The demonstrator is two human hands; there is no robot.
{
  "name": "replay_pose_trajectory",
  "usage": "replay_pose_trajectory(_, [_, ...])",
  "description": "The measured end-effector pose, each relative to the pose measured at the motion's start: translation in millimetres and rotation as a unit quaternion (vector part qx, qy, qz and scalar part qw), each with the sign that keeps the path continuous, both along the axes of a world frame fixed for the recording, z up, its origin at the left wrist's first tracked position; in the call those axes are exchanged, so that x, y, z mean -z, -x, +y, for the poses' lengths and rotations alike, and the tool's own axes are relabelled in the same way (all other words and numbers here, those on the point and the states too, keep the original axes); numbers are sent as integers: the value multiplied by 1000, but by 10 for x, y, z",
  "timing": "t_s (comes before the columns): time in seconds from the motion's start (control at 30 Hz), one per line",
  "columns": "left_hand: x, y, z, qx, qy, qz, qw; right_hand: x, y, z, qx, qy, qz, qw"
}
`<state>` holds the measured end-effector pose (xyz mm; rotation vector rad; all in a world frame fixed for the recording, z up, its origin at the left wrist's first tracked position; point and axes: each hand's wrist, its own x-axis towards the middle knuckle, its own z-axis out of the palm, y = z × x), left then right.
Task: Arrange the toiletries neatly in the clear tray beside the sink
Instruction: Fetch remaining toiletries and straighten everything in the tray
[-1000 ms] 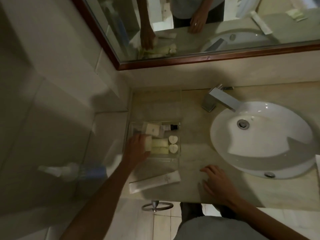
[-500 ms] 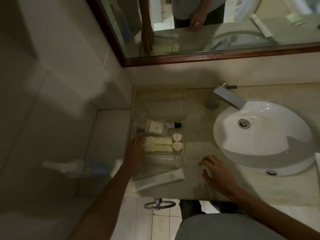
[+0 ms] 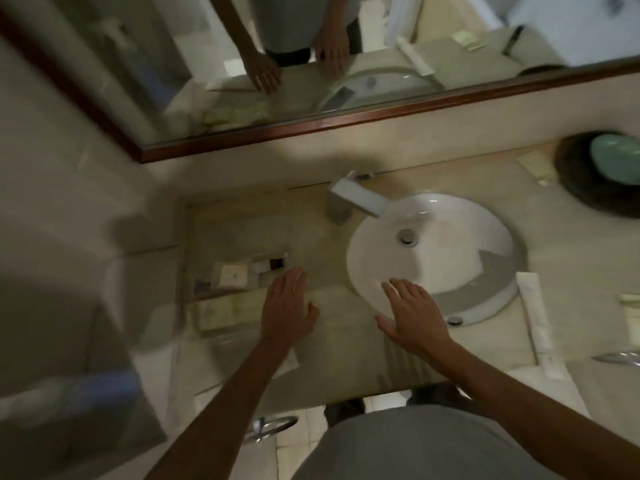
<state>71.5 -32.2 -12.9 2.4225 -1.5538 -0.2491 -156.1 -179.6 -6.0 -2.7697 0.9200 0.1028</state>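
Note:
The clear tray [image 3: 194,271] lies on the counter left of the sink, blurred by camera motion. Inside it I make out a white sachet [image 3: 230,276], a small dark-capped bottle [image 3: 272,264] and pale yellow packets [image 3: 225,310]. My left hand [image 3: 287,306] hovers flat over the tray's right end, fingers apart, holding nothing. My right hand [image 3: 410,315] is spread open over the front left rim of the white basin [image 3: 433,247], also empty. A long white wrapped packet [image 3: 540,323] lies right of the basin.
A square chrome tap [image 3: 356,199] stands behind the basin. At the far right are a dark round dish with a green soap [image 3: 616,164] and small pale packets [image 3: 536,168]. A wood-framed mirror [image 3: 346,123] runs along the back wall. The counter's front edge is near my body.
The camera swung right, bringing the counter right of the sink into view. My left hand lifted off the packets in the tray and moved right. My right hand rose from the counter toward the basin.

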Motion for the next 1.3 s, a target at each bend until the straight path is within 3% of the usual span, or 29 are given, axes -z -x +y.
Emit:
replay_pose_trajectory(0.2, [-188, 1677, -1720, 167, 79, 65, 981, -87, 1291, -899, 130, -5, -35, 991])
replay_pose_trajectory(0.47, [46, 3533, -3423, 323, -19, 70, 944, -105, 3224, -2044, 352, 11, -39, 935])
replay_pose_trajectory(0.6, [201, 4100, -3894, 343, -67, 63, 935, 120, 3853, -2349, 465, -36, 60, 883])
replay_pose_trajectory(0.67, [273, 4222, -4050, 331, -84, 62, 938, 294, 3912, -2394, 460, -77, 75, 882])
replay_pose_trajectory(0.8, [396, 4123, -4324, 309, -95, 41, 946, 455, 3587, -2685, 308, -108, -6, 945])
replay_pose_trajectory(0.87, [410, 3933, -4511, 289, -89, 35, 952, 451, 3361, -2947, 265, -109, -38, 957])
replay_pose_trajectory(1.1, [406, 3036, -5673, 130, -103, -23, 986, 320, 3313, -3128, 337, -84, -161, 924])
replay_pose_trajectory(1.2, [621, 2822, -5912, 173, -180, -16, 968, 383, 3367, -2968, 322, -73, -171, 928])
replay_pose_trajectory(1.3, [824, 2894, -5586, 257, -180, -55, 948, 455, 3354, -2870, 320, -84, -172, 928])
